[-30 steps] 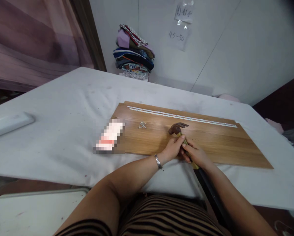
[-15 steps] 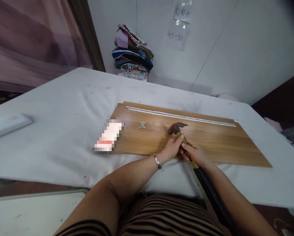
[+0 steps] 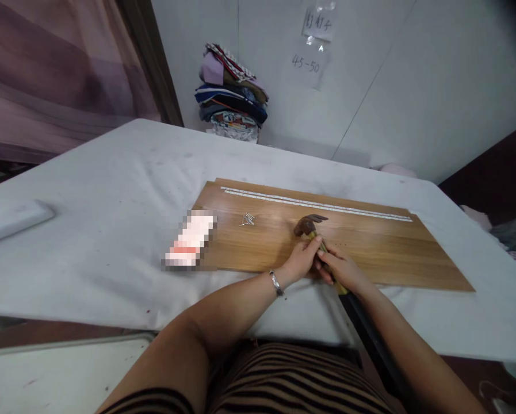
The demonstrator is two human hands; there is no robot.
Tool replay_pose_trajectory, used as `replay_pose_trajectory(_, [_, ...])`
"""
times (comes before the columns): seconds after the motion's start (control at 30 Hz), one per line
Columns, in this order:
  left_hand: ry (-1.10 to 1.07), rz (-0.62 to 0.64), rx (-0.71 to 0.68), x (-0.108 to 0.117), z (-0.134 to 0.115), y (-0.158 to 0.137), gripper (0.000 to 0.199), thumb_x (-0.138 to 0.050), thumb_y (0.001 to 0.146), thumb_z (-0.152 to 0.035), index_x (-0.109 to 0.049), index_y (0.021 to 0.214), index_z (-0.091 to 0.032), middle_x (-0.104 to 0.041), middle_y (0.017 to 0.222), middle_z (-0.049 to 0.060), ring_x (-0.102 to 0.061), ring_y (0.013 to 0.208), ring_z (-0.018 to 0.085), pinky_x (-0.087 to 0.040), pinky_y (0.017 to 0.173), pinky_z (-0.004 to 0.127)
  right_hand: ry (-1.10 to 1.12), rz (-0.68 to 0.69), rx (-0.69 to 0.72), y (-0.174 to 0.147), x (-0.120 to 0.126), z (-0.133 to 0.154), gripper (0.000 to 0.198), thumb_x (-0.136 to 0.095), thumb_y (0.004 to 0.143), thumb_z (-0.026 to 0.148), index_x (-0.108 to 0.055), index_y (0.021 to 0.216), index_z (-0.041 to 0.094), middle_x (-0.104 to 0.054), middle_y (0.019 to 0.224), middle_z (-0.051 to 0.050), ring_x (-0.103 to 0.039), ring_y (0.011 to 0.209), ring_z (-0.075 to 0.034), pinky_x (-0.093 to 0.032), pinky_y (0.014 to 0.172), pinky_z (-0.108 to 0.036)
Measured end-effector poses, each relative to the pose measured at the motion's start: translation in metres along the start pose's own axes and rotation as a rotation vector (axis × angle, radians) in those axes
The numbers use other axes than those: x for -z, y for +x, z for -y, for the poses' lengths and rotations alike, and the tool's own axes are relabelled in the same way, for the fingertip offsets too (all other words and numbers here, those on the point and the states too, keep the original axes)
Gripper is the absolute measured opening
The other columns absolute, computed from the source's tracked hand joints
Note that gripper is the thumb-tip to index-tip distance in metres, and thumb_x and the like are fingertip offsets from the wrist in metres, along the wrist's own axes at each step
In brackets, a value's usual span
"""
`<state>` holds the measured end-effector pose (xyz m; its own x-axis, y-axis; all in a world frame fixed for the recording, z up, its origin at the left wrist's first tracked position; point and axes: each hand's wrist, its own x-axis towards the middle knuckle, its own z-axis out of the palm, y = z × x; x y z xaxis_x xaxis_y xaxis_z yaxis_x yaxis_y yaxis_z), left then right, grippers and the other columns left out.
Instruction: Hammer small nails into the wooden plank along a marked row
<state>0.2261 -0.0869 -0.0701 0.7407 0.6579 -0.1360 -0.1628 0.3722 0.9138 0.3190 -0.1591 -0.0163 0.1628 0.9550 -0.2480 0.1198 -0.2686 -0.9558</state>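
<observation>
holding the hammer (image 3: 353, 309): two bare hands, over the board's near edge
left hand (image 3: 303, 259): grip wrapped round the handle just below the head, thumb on top
right hand (image 3: 343, 269): grip closed about the same handle, further down, against the left; some fingers hidden
hammer head (image 3: 306, 225): rusty brown, over the middle of the board; cannot tell whether it touches
board (image 3: 400, 256): wood-grained, lying flat
nails (image 3: 247, 219): small loose heap on the board's left part
white strips (image 3: 283, 200): two, side by side along the board's far edge
pixelated thing (image 3: 191, 241): at the board's left end, details blurred
table (image 3: 111, 230): white-covered, under the board
folded cloths (image 3: 232, 95): stacked beyond the board
bracelet (image 3: 276, 283): silvery, on the left wrist, near the board's near edge
</observation>
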Motion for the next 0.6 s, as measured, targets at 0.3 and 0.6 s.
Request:
replay_pose_trajectory(0.3, [-0.01, -0.005, -0.012, -0.0016, -0.0024, -0.0025, 0.06, -0.048, 0.086, -0.073, -0.052, 0.064, -0.018, -0.047, 0.044, -0.002, -0.053, 0.041, 0.012, -0.041, 0.044, 0.022, -0.001, -0.004, 0.02, 0.0006, 0.0003, -0.0042, 0.027, -0.056, 0.082, 0.048, -0.05, 0.081, 0.022, -0.053, 0.056, 0.008, -0.038, 0.032, -0.006, -0.031, 0.034, -0.021])
replay_pose_trajectory(0.6, [-0.06, -0.001, -0.014, -0.0018, -0.0021, -0.0004, 0.061, -0.048, 0.084, -0.075, -0.051, 0.065, -0.018, -0.047, 0.044, -0.003, -0.053, 0.039, 0.012, -0.042, 0.043, 0.023, -0.005, -0.005, -0.028, 0.0031, 0.0007, -0.0024, 0.028, -0.056, 0.082, 0.049, -0.049, 0.083, 0.022, -0.054, 0.059, 0.007, -0.039, 0.031, -0.006, -0.029, 0.032, -0.021])
